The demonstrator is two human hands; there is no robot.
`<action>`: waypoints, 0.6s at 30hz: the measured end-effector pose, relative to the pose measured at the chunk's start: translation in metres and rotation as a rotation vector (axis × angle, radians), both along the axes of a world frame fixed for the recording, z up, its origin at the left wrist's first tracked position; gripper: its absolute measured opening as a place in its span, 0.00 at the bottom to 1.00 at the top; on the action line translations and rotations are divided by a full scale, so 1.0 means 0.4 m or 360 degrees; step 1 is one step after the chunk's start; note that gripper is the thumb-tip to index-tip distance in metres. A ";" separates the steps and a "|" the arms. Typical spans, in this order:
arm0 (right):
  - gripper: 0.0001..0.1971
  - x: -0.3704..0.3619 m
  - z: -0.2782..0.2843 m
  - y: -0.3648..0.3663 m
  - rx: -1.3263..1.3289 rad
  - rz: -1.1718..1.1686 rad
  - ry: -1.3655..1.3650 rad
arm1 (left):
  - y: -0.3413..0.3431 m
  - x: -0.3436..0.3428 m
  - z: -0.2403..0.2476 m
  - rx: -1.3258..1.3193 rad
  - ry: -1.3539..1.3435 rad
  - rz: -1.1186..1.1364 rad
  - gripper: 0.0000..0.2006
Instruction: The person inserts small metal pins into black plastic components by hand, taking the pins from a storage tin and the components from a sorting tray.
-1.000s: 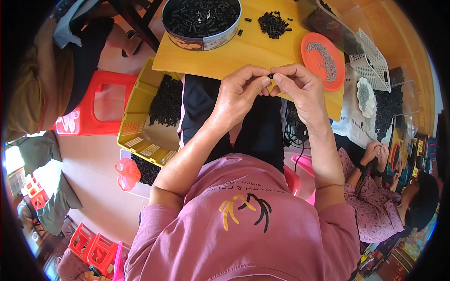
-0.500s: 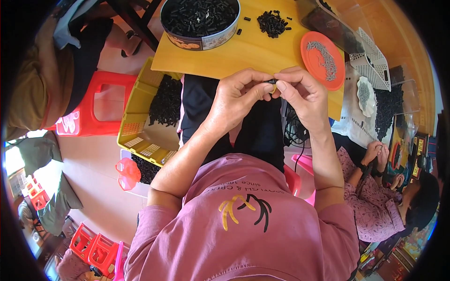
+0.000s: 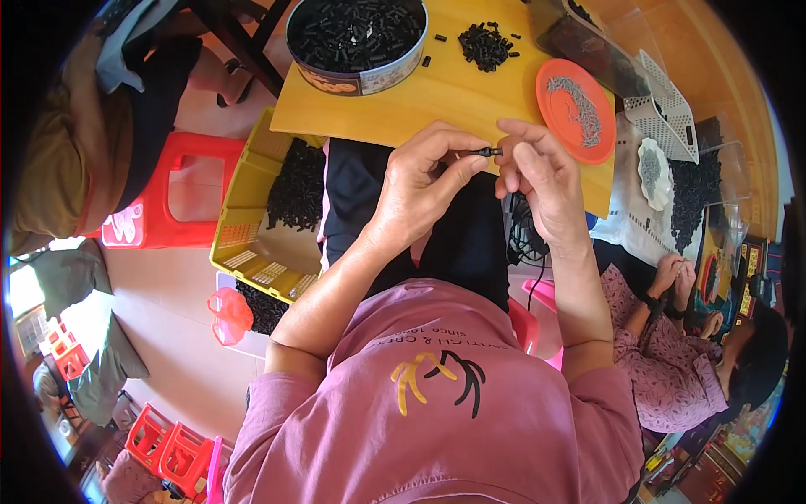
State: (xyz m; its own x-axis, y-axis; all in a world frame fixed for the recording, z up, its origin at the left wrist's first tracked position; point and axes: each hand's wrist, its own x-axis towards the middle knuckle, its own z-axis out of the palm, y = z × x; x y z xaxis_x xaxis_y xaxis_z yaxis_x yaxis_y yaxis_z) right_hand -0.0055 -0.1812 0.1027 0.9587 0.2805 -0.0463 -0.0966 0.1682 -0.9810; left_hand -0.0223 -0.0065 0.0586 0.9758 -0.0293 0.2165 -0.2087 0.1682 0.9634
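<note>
A small black piece (image 3: 484, 152), pinched in the left hand (image 3: 416, 181)
From here I see it slim and lying crosswise, its narrower end poking out toward the right hand (image 3: 546, 181).

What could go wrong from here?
The small black part could slip: only the left hand seems to pinch it, by its fingertips, near the edge of the table.
The right hand, open near the red plate, might bump it and scatter the grey pieces.

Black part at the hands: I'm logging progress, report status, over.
Left hand pinching black part. Right hand open beside it. Nothing seen blocking hands.
</note>
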 end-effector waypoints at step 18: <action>0.11 -0.021 -0.023 0.023 0.0636 0.0373 0.0586 | -0.001 -0.033 0.041 -0.0283 -0.0185 -0.0240 0.11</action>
